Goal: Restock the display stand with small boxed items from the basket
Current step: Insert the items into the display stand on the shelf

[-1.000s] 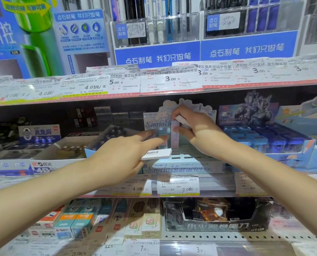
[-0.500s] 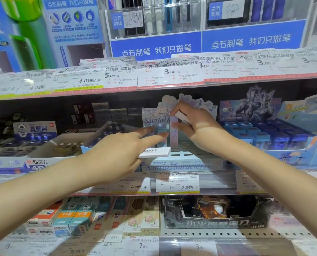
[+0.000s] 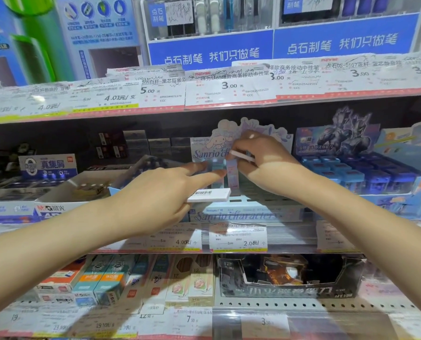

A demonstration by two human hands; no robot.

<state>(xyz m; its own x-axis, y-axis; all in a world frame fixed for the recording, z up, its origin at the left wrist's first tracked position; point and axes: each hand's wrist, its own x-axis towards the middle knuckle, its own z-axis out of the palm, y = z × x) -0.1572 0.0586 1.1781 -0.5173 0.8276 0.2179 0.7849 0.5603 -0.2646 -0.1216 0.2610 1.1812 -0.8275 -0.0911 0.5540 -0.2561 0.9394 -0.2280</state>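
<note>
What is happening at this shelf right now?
A person is restocking a pale blue cardboard Sanrio display stand on the middle shelf. The left hand holds a flat white box with a barcode in front of the stand, two fingers stretched toward it. The right hand pinches another slim white box while touching an upright pastel box standing in the stand. No basket is in view.

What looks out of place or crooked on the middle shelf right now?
The price tags along the shelf edge above overlap one another crookedly. Left of the Sanrio display stand, a dark open carton leans tilted against a white one.
</note>
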